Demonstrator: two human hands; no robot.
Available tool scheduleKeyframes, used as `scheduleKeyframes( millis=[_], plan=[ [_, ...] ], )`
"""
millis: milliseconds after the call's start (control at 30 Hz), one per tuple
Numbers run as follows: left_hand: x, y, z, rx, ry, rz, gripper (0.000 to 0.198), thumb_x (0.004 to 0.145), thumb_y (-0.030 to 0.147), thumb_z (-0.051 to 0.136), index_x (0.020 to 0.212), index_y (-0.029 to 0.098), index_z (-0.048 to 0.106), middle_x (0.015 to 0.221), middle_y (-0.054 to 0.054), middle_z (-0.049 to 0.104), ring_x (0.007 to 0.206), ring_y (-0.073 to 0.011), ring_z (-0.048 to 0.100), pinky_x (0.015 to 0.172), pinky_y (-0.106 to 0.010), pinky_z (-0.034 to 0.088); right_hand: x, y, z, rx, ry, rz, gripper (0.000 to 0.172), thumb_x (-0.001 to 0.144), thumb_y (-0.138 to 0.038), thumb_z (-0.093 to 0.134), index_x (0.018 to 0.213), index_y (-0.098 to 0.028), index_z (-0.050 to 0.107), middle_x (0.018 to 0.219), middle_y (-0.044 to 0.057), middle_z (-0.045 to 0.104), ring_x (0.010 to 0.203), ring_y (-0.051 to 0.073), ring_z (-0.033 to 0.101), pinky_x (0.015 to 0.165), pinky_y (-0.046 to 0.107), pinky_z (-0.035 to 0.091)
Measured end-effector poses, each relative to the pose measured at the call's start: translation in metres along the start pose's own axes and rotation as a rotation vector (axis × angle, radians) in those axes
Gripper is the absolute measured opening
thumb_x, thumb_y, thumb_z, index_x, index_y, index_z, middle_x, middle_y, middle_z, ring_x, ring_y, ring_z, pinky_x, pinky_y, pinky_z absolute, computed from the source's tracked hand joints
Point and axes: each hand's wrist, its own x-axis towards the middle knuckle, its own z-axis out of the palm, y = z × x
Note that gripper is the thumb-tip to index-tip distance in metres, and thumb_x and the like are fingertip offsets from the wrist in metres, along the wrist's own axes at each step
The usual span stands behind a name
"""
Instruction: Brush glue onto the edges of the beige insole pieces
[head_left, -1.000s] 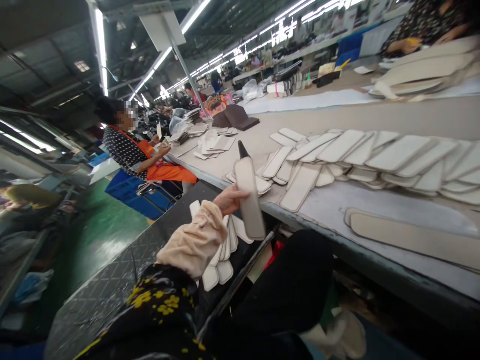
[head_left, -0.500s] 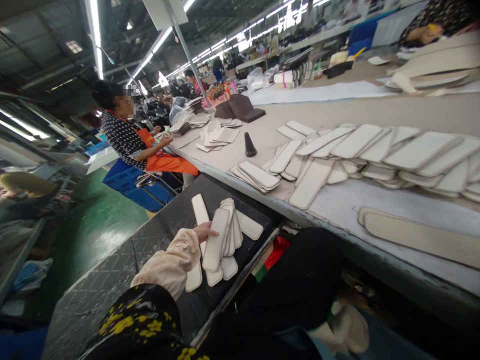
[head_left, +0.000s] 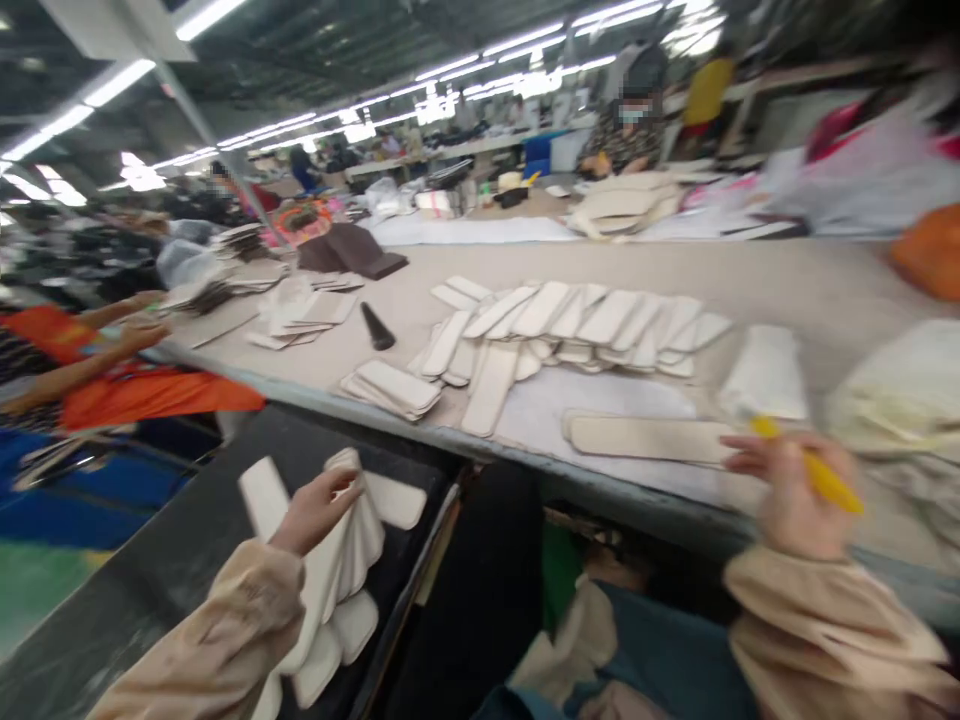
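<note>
My left hand (head_left: 319,505) is closed at the upper end of a cream rounded panel (head_left: 319,575) in a fanned pile on the black board at lower left. More such panels (head_left: 394,498) lie beside and under it. My right hand (head_left: 802,490), blurred, grips a slim yellow tool (head_left: 832,482), whose exact kind I cannot make out. The fingertips of that hand overlap the right end of a long beige strip (head_left: 637,438) on the table; whether they touch it is unclear.
A long overlapping row of cream panels (head_left: 607,318) lies across the table (head_left: 675,260). A dark cone (head_left: 376,328) stands left of it. Behind are brown folded pieces (head_left: 352,250). White cloth-like bundles (head_left: 900,390) sit at right. A co-worker's arms (head_left: 112,350) show at far left.
The view has swung right, so the table's right side now shows. My right hand with the yellow tool has come into view. My left hand has shifted to the panel's upper end.
</note>
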Motion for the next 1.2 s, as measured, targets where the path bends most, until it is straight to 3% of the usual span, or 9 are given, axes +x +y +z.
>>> scheduleKeyframes(
  millis=[67, 133, 200, 300, 400, 533, 800, 1000, 1200],
  plan=[
    [0.016, 0.055, 0.019, 0.009, 0.064, 0.303, 0.047, 0.077, 0.052, 0.056, 0.111, 0.02, 0.064, 0.112, -0.007, 0.069, 0.103, -0.0246, 0.065, 0.094, -0.037, 0.05, 0.011, -0.002, -0.014, -0.02, -0.081, -0.055, 0.04, 0.08, -0.06, 0.06, 0.092, -0.022, 0.057, 0.068, 0.006, 0.064, 0.05, 0.014, 0.056, 0.051, 0.032, 0.043],
    [0.029, 0.12, 0.045, -0.039, 0.093, 0.573, 0.045, 0.08, 0.05, 0.056, 0.112, 0.02, 0.064, 0.115, -0.008, 0.068, 0.108, -0.0237, 0.062, 0.098, -0.037, 0.047, 0.016, 0.002, -0.015, -0.039, -0.107, -0.092, 0.041, 0.086, -0.06, 0.052, 0.094, -0.02, 0.057, 0.061, 0.0, 0.059, 0.047, 0.012, 0.051, 0.047, 0.027, 0.037],
    [0.036, 0.185, 0.075, -0.064, 0.019, 0.774, 0.043, 0.082, 0.046, 0.057, 0.116, 0.02, 0.062, 0.118, -0.009, 0.067, 0.112, -0.0233, 0.06, 0.101, -0.038, 0.045, 0.015, 0.007, -0.008, -0.052, -0.129, -0.103, 0.041, 0.089, -0.057, 0.047, 0.095, -0.019, 0.058, 0.057, -0.003, 0.054, 0.045, 0.01, 0.044, 0.045, 0.025, 0.033],
    [0.045, 0.262, 0.124, -0.021, -0.102, 0.904, 0.055, 0.075, 0.039, 0.068, 0.124, 0.016, 0.057, 0.128, -0.013, 0.061, 0.121, -0.0263, 0.054, 0.106, -0.042, 0.041, 0.007, 0.012, 0.004, -0.041, -0.184, -0.077, 0.04, 0.091, -0.054, 0.046, 0.096, -0.017, 0.06, 0.056, -0.003, 0.048, 0.046, 0.009, 0.04, 0.045, 0.024, 0.03],
    [0.054, 0.3, 0.164, 0.045, -0.173, 0.928, 0.071, 0.067, 0.033, 0.076, 0.131, 0.011, 0.052, 0.135, -0.016, 0.055, 0.126, -0.0293, 0.049, 0.11, -0.044, 0.037, -0.001, 0.016, 0.013, -0.023, -0.228, -0.02, 0.039, 0.093, -0.053, 0.044, 0.094, -0.018, 0.06, 0.055, -0.004, 0.045, 0.046, 0.009, 0.039, 0.044, 0.023, 0.027],
    [0.063, 0.305, 0.187, 0.074, -0.239, 0.931, 0.083, 0.064, 0.033, 0.077, 0.136, 0.005, 0.046, 0.138, -0.02, 0.051, 0.128, -0.0312, 0.045, 0.111, -0.044, 0.034, -0.005, 0.021, 0.021, -0.045, -0.299, 0.086, 0.039, 0.094, -0.053, 0.043, 0.094, -0.018, 0.059, 0.052, -0.005, 0.045, 0.044, 0.008, 0.037, 0.042, 0.022, 0.025],
    [0.076, 0.295, 0.183, 0.008, -0.302, 0.849, 0.091, 0.059, 0.03, 0.08, 0.139, 0.011, 0.042, 0.132, -0.017, 0.056, 0.123, -0.0318, 0.05, 0.106, -0.045, 0.038, -0.007, 0.024, 0.047, -0.113, -0.378, 0.171, 0.038, 0.093, -0.054, 0.044, 0.093, -0.018, 0.058, 0.052, -0.005, 0.05, 0.042, 0.007, 0.038, 0.042, 0.021, 0.028],
    [0.081, 0.295, 0.189, -0.014, -0.282, 0.855, 0.097, 0.055, 0.031, 0.082, 0.141, 0.014, 0.039, 0.125, -0.014, 0.059, 0.117, -0.0318, 0.053, 0.102, -0.046, 0.04, -0.01, 0.03, 0.064, -0.213, -0.44, 0.17, 0.04, 0.093, -0.054, 0.04, 0.087, -0.019, 0.059, 0.053, -0.004, 0.054, 0.043, 0.009, 0.044, 0.046, 0.022, 0.036],
    [0.082, 0.296, 0.188, 0.038, -0.281, 0.882, 0.096, 0.058, 0.032, 0.08, 0.143, 0.014, 0.037, 0.125, -0.013, 0.059, 0.118, -0.032, 0.053, 0.102, -0.045, 0.04, 0.0, 0.032, 0.058, -0.432, -0.382, 0.082, 0.034, 0.093, -0.047, 0.042, 0.081, -0.022, 0.061, 0.057, -0.002, 0.061, 0.059, 0.014, 0.06, 0.064, 0.025, 0.045]
  ],
)
